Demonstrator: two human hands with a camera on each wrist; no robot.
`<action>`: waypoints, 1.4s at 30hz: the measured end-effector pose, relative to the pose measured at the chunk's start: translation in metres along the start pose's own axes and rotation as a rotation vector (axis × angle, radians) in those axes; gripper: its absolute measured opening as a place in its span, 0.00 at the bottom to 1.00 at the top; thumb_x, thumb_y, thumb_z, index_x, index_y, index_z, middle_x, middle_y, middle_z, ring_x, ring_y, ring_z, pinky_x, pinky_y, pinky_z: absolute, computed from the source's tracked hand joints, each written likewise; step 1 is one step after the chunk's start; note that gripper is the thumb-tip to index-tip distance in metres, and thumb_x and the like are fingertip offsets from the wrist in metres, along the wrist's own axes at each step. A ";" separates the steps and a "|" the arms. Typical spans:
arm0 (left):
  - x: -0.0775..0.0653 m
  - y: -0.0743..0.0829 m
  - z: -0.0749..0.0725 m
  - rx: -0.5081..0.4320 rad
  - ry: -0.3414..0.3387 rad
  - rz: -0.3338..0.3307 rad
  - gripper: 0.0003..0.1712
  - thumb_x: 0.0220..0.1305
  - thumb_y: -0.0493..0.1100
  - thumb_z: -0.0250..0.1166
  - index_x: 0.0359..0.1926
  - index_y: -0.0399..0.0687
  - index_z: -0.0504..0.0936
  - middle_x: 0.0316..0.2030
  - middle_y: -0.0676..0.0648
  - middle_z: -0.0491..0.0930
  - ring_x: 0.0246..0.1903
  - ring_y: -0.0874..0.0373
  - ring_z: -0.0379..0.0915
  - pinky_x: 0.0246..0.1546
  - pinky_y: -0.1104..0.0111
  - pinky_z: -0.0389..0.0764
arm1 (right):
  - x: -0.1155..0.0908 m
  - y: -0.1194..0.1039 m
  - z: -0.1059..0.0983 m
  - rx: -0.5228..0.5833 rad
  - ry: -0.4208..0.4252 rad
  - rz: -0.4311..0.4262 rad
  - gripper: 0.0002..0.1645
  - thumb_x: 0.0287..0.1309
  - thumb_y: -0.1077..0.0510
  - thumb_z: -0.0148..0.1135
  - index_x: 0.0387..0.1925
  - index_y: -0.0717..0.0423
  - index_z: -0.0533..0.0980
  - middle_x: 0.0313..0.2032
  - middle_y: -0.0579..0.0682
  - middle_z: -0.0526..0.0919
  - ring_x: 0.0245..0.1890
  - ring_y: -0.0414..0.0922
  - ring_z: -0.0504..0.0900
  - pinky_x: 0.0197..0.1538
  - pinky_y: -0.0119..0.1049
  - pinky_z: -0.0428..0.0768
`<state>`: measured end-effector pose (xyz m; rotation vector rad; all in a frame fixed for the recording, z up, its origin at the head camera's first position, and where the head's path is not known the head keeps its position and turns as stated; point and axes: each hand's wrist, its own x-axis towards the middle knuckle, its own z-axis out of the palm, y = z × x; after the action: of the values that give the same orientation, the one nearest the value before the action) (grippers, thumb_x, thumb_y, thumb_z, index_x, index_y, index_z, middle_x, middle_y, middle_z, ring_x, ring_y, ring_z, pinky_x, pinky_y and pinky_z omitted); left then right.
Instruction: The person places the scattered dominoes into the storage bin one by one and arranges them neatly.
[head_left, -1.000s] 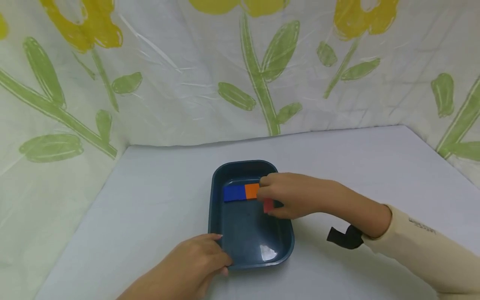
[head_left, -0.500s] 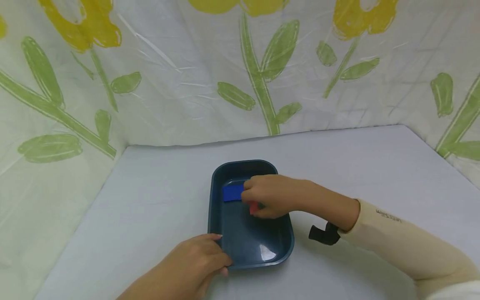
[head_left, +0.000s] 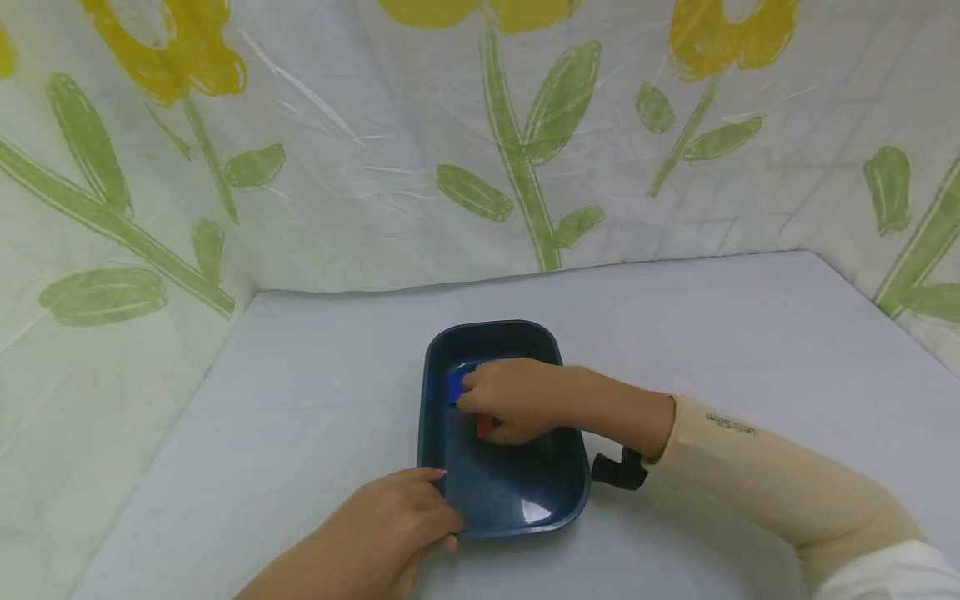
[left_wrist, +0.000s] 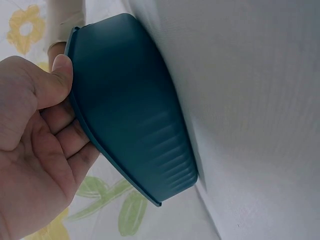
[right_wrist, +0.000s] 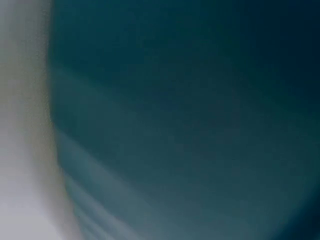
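A dark teal plastic tray (head_left: 495, 487) with rounded corners stands on the table. My left hand (head_left: 386, 521) grips its near-left rim; in the left wrist view the thumb (left_wrist: 61, 75) lies against the tray's outer wall (left_wrist: 125, 95). Inside the tray, my right hand (head_left: 517, 398) pinches a small red block (head_left: 484, 427) between thumb and curled fingers. Beside those fingertips a flat blue block (head_left: 455, 387) shows its left part; the rest is covered by the hand. No orange block can be seen, as the hand blocks that spot. Only the blurred tray wall (right_wrist: 150, 125) fills the right wrist view.
The tray rests on a table covered in pale cloth (head_left: 337, 375). Behind and at both sides hangs a whitish sheet (head_left: 337, 167) with painted yellow flowers. A black strap (head_left: 620, 469) hangs below the right sleeve (head_left: 765, 467).
My right hand has moved left across the tray with the red block, covering the orange block and part of the blue one. My left hand has stayed on the rim.
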<state>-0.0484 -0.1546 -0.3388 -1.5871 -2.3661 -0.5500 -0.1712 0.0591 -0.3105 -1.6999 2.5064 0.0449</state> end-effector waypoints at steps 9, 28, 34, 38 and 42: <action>0.000 0.000 0.000 0.010 0.005 0.012 0.08 0.54 0.33 0.72 0.33 0.49 0.85 0.30 0.59 0.84 0.36 0.70 0.80 0.54 0.55 0.82 | 0.010 -0.003 0.003 -0.010 -0.012 -0.013 0.11 0.59 0.53 0.71 0.40 0.52 0.80 0.31 0.42 0.76 0.30 0.38 0.72 0.32 0.25 0.73; 0.001 0.001 -0.001 -0.006 -0.035 -0.025 0.06 0.57 0.34 0.72 0.34 0.48 0.85 0.30 0.59 0.84 0.35 0.70 0.80 0.54 0.55 0.81 | 0.021 0.000 0.017 0.026 0.013 0.013 0.13 0.60 0.51 0.71 0.41 0.52 0.80 0.33 0.43 0.74 0.30 0.37 0.72 0.30 0.24 0.73; 0.002 0.001 -0.001 -0.012 -0.023 -0.023 0.07 0.56 0.33 0.72 0.34 0.48 0.85 0.30 0.59 0.84 0.35 0.69 0.79 0.54 0.55 0.81 | 0.012 0.001 0.021 0.027 0.090 -0.010 0.12 0.61 0.48 0.70 0.40 0.50 0.80 0.35 0.42 0.74 0.33 0.37 0.72 0.34 0.24 0.73; 0.003 0.001 -0.001 -0.015 -0.033 -0.038 0.06 0.57 0.34 0.72 0.34 0.48 0.85 0.30 0.60 0.84 0.35 0.70 0.79 0.54 0.56 0.81 | -0.001 -0.004 0.020 0.053 0.130 -0.063 0.11 0.63 0.50 0.68 0.42 0.51 0.81 0.37 0.43 0.76 0.36 0.38 0.74 0.40 0.23 0.75; 0.003 0.001 -0.003 -0.032 -0.078 -0.074 0.02 0.62 0.37 0.70 0.35 0.47 0.86 0.31 0.59 0.84 0.36 0.70 0.79 0.55 0.55 0.81 | -0.010 -0.013 0.020 0.077 0.108 -0.112 0.17 0.64 0.51 0.67 0.50 0.55 0.82 0.45 0.46 0.81 0.42 0.39 0.77 0.48 0.23 0.78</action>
<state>-0.0481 -0.1534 -0.3346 -1.5674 -2.4935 -0.5538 -0.1541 0.0652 -0.3291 -1.8550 2.4462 -0.1550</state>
